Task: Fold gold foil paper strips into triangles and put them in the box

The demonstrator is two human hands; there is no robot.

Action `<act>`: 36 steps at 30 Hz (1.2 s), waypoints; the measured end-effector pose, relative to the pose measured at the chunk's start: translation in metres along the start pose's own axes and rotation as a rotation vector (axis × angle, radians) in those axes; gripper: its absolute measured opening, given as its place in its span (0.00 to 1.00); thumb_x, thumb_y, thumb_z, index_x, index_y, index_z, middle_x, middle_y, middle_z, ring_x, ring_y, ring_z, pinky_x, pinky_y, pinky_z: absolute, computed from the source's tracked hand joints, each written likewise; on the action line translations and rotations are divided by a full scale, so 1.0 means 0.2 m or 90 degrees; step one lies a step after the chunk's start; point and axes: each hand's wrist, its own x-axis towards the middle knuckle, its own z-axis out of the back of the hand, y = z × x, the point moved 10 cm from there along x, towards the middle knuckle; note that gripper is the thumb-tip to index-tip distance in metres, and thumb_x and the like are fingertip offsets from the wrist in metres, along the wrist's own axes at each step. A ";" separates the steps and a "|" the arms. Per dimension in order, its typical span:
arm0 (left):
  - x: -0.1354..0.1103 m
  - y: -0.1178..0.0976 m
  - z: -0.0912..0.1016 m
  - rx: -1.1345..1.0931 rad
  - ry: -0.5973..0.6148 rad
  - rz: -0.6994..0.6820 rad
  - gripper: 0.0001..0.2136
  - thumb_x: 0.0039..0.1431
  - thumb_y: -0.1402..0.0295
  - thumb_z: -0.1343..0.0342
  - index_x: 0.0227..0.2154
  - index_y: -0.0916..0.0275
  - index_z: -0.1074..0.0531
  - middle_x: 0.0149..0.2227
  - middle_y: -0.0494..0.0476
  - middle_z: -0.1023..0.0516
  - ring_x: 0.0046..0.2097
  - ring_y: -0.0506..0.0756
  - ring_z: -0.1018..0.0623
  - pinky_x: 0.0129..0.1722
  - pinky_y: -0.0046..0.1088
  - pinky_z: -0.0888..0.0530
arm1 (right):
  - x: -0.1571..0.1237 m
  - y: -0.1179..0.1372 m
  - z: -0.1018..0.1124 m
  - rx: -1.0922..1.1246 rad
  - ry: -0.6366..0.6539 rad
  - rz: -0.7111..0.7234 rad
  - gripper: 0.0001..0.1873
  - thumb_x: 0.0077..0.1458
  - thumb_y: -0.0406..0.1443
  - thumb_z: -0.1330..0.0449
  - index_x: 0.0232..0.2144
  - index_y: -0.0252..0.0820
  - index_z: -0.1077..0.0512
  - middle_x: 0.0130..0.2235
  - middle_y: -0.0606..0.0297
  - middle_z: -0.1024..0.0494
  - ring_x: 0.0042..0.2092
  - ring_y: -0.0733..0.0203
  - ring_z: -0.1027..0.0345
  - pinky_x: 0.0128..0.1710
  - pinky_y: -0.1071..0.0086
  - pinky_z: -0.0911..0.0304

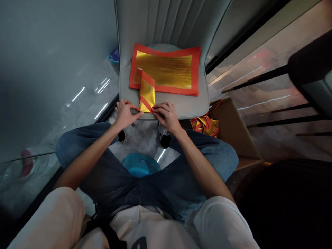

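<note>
Pale grey upholstery covers the chair [188, 106] beneath both hands, its ribbed backrest rising beyond them. At the front edge of the seat, between the two hands, stretches a folded paper [147, 92] of red and gold, its narrow upper end pointing away from the fingers. The left hand [126, 114] pinches its near left corner between thumb and forefinger; the right hand [167, 114] grips the near right corner with its fingertips, the other fingers bent close together. Just beyond the hands lies a stack of red sheets [195, 74] with a gold panel [168, 69] on top, partly covered by the tip of the folded paper. To the right of the right hand and lower down, a cardboard box [234, 128] holds a heap of red and gold folded pieces [207, 125]. Below and between the hands, a blue object [141, 165] shows between the person's knees.
</note>
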 end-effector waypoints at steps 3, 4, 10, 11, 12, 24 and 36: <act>0.02 0.01 0.00 -0.013 -0.012 -0.001 0.18 0.54 0.52 0.23 0.39 0.58 0.15 0.52 0.64 0.29 0.61 0.72 0.30 0.65 0.59 0.32 | 0.00 0.00 0.00 -0.006 -0.001 0.002 0.12 0.73 0.42 0.42 0.47 0.52 0.17 0.54 0.60 0.15 0.55 0.44 0.30 0.57 0.46 0.40; 0.03 0.02 -0.01 -0.018 -0.017 -0.002 0.19 0.53 0.51 0.23 0.39 0.59 0.16 0.52 0.64 0.29 0.61 0.73 0.30 0.64 0.59 0.31 | 0.00 0.00 0.00 -0.006 -0.003 0.004 0.12 0.73 0.42 0.41 0.47 0.51 0.17 0.54 0.60 0.15 0.55 0.44 0.30 0.57 0.46 0.40; 0.07 0.03 -0.02 -0.011 -0.011 -0.013 0.18 0.52 0.51 0.22 0.37 0.59 0.15 0.52 0.66 0.26 0.61 0.74 0.30 0.63 0.62 0.31 | 0.00 0.00 0.00 -0.001 -0.016 0.013 0.11 0.73 0.42 0.41 0.47 0.52 0.18 0.53 0.62 0.15 0.55 0.45 0.30 0.56 0.47 0.40; 0.08 0.03 -0.02 -0.012 -0.006 -0.022 0.17 0.52 0.52 0.22 0.36 0.58 0.15 0.52 0.66 0.26 0.61 0.73 0.29 0.63 0.62 0.31 | 0.00 0.00 0.00 0.000 -0.018 0.011 0.11 0.73 0.42 0.41 0.46 0.52 0.18 0.53 0.62 0.15 0.55 0.44 0.30 0.57 0.46 0.40; 0.08 0.02 -0.02 -0.012 -0.002 -0.031 0.16 0.52 0.52 0.22 0.36 0.58 0.15 0.51 0.66 0.25 0.60 0.73 0.29 0.63 0.62 0.31 | 0.00 0.00 0.00 0.001 -0.018 0.010 0.11 0.73 0.42 0.41 0.46 0.52 0.18 0.53 0.62 0.15 0.55 0.44 0.30 0.57 0.46 0.40; 0.07 0.00 -0.02 -0.011 0.005 -0.051 0.14 0.55 0.54 0.24 0.37 0.57 0.14 0.51 0.65 0.27 0.59 0.70 0.27 0.64 0.58 0.29 | -0.01 0.01 0.01 0.005 -0.039 0.013 0.10 0.72 0.41 0.40 0.45 0.51 0.18 0.52 0.62 0.14 0.54 0.45 0.30 0.56 0.46 0.39; 0.10 0.02 -0.05 -0.001 -0.009 -0.048 0.14 0.58 0.52 0.27 0.36 0.57 0.15 0.51 0.65 0.24 0.59 0.71 0.27 0.62 0.58 0.28 | -0.01 0.01 -0.01 -0.014 -0.010 -0.002 0.11 0.72 0.41 0.41 0.46 0.51 0.18 0.53 0.60 0.15 0.55 0.42 0.31 0.57 0.44 0.41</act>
